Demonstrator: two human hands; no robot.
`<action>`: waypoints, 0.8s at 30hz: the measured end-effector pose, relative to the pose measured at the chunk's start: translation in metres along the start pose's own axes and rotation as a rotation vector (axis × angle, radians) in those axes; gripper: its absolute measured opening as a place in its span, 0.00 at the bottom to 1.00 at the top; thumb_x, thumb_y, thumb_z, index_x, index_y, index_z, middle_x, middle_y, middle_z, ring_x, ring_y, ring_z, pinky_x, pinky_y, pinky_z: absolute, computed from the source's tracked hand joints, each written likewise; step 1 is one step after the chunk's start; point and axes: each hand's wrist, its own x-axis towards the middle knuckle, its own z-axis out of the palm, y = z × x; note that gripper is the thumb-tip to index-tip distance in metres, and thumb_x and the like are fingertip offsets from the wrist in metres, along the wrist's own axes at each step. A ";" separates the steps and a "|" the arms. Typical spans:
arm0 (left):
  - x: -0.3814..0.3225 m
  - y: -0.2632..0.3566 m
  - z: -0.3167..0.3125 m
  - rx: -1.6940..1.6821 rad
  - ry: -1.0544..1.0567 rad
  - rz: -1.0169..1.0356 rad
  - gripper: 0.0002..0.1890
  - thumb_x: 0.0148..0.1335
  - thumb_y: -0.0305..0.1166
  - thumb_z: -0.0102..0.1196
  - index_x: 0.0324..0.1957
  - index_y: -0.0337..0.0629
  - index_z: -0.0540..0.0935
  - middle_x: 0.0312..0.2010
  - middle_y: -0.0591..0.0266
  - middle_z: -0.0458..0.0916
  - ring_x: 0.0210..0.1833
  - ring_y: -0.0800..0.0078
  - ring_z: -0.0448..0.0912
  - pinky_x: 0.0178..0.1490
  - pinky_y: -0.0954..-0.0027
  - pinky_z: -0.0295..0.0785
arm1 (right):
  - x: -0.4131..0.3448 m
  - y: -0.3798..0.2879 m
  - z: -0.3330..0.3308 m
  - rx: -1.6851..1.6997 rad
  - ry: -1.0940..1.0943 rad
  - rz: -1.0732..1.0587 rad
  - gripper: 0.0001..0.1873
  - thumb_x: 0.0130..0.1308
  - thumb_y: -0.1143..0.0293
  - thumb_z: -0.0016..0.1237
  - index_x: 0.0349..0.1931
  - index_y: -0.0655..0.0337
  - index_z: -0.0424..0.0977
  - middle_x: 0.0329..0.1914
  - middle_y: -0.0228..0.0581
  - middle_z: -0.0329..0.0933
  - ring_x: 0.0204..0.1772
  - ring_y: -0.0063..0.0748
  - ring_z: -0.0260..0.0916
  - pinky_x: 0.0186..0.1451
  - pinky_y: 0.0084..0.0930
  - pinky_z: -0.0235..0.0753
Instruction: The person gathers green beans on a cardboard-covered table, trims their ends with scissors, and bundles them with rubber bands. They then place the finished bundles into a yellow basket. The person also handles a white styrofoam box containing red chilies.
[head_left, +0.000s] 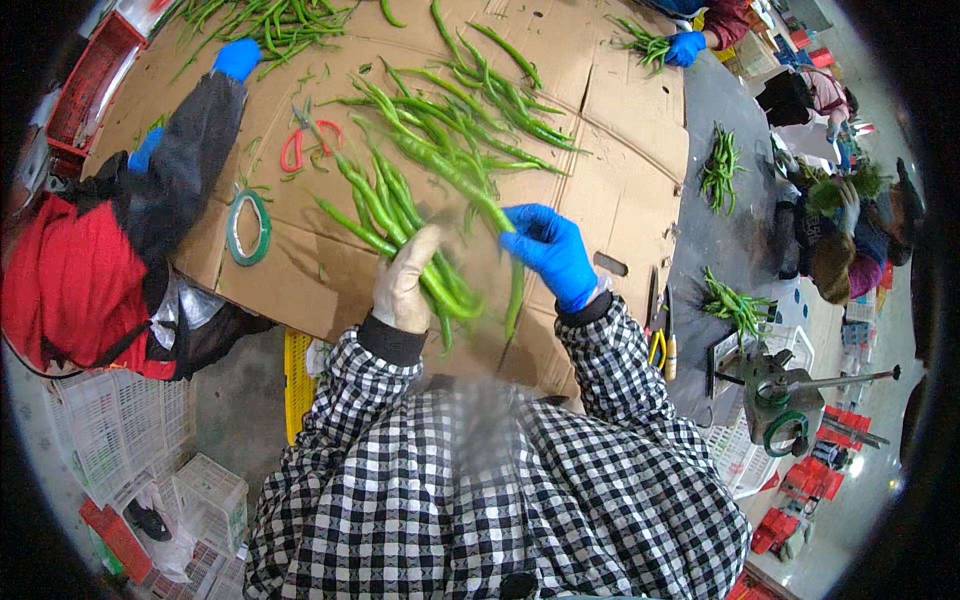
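A bunch of long green chili peppers (384, 201) is gripped in my left hand (409, 281), which wears a whitish glove. My right hand (551, 251), in a blue glove, pinches a long green pepper (442, 166) between thumb and fingers, to the right of the bunch; another pepper (514, 296) hangs below those fingers. Loose peppers (510, 105) lie beyond both hands on the cardboard (630, 157). Red-handled scissors (294, 146) and a roll of green tape (249, 227) rest on the cardboard to the left.
At the left a co-worker's blue-gloved hand (238, 58) touches a pepper pile (300, 26). Another co-worker's hand (684, 49) holds peppers at the upper right. Pepper bundles (721, 169), yellow-handled pliers (658, 346) and a tape dispenser-like metal device (776, 390) are on the right.
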 end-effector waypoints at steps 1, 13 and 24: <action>0.001 0.002 0.002 0.105 -0.036 0.053 0.26 0.66 0.49 0.48 0.54 0.37 0.76 0.38 0.64 0.78 0.40 0.72 0.76 0.50 0.70 0.73 | -0.007 0.000 0.005 -0.008 -0.017 0.017 0.17 0.59 0.73 0.61 0.48 0.65 0.75 0.38 0.30 0.78 0.40 0.17 0.71 0.46 0.17 0.73; -0.009 0.007 0.014 -0.365 -0.039 -0.188 0.16 0.65 0.44 0.50 0.42 0.41 0.78 0.37 0.62 0.79 0.37 0.71 0.78 0.41 0.70 0.76 | -0.040 -0.010 0.028 0.007 -0.143 0.047 0.20 0.65 0.72 0.52 0.56 0.68 0.71 0.46 0.38 0.79 0.47 0.23 0.74 0.52 0.22 0.74; -0.008 0.022 0.022 -0.517 0.126 -0.198 0.16 0.63 0.41 0.56 0.45 0.39 0.78 0.26 0.70 0.72 0.32 0.73 0.73 0.41 0.67 0.74 | -0.029 0.004 0.016 0.638 -0.481 0.211 0.24 0.73 0.62 0.39 0.61 0.73 0.65 0.60 0.46 0.71 0.61 0.34 0.70 0.67 0.29 0.66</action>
